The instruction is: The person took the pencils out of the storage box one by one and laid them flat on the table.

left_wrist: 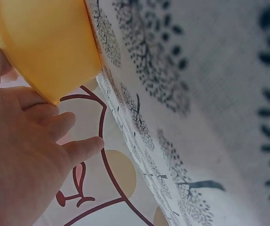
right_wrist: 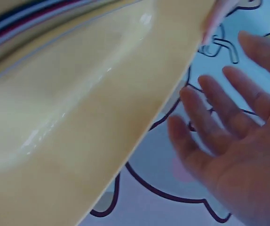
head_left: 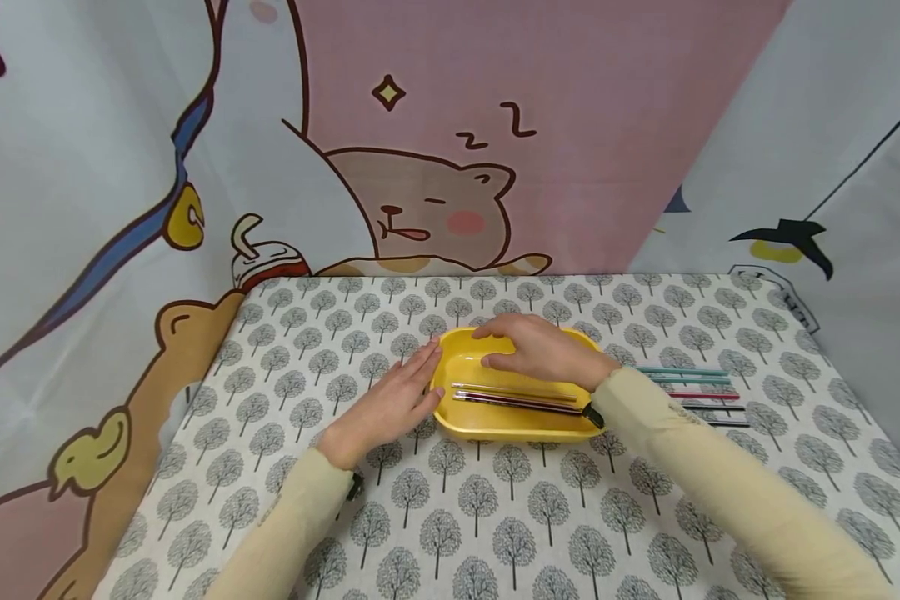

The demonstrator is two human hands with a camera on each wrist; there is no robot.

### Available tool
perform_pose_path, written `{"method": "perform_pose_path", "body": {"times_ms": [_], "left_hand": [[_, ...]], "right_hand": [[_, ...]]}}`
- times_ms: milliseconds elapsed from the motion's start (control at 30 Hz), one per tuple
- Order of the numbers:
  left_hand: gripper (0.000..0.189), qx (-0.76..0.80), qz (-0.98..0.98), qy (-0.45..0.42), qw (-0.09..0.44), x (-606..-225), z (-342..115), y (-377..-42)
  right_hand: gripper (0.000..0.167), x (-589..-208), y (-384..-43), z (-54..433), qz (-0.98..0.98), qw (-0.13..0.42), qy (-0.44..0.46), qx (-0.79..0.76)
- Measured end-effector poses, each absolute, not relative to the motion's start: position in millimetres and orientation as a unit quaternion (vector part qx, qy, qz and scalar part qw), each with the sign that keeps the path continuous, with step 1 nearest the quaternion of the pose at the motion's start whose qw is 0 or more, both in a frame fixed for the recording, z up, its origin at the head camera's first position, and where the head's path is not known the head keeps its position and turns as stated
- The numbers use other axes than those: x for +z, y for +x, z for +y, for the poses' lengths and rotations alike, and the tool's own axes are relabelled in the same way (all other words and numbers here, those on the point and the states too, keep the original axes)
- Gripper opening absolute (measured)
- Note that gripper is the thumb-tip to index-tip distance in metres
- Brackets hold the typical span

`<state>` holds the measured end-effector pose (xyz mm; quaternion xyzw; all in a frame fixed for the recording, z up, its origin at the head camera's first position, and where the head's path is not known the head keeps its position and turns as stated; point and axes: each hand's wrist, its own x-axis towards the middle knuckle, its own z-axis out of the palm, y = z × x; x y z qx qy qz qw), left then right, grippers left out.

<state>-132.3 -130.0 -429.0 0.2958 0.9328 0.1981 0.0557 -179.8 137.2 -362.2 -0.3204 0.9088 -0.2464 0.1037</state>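
A yellow tray [head_left: 521, 435] with rounded corners rests on the table. Several thin, shiny sticks [head_left: 513, 402] lie side by side in it, reddish, dark and pale in colour. My left hand [head_left: 390, 408] touches the tray's left end, its fingers fairly straight along the rim; the left wrist view has the fingers against the tray's edge [left_wrist: 36, 87]. My right hand [head_left: 543, 346] hovers above the tray's far side, holding nothing. In the right wrist view its fingers [right_wrist: 215, 113] are spread and slightly bent, apart from the tray wall.
Right of the tray, partly behind my right sleeve [head_left: 690, 467], lie more thin sticks: teal ones [head_left: 690, 375], a red one [head_left: 705, 396] and dark ones [head_left: 720, 408]. A tree-print cloth [head_left: 480, 500] covers the table. Printed cartoon curtains [head_left: 570, 150] rise at the back and sides.
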Motion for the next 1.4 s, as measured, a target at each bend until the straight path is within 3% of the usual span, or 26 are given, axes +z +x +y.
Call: {"method": "perform_pose_path", "body": {"times_ms": [400, 1400], "left_hand": [[0.065, 0.189, 0.934, 0.298, 0.053, -430.6, -130.4, -132.8], [0.065, 0.189, 0.935, 0.294, 0.051, -432.4, -129.3, -132.7]], "right_hand": [[0.043, -394.0, -198.2, 121.0, 0.896, 0.185, -0.329, -0.235], [0.045, -423.8, -198.6, 136.2, 0.907, 0.18, -0.33, -0.19]]}}
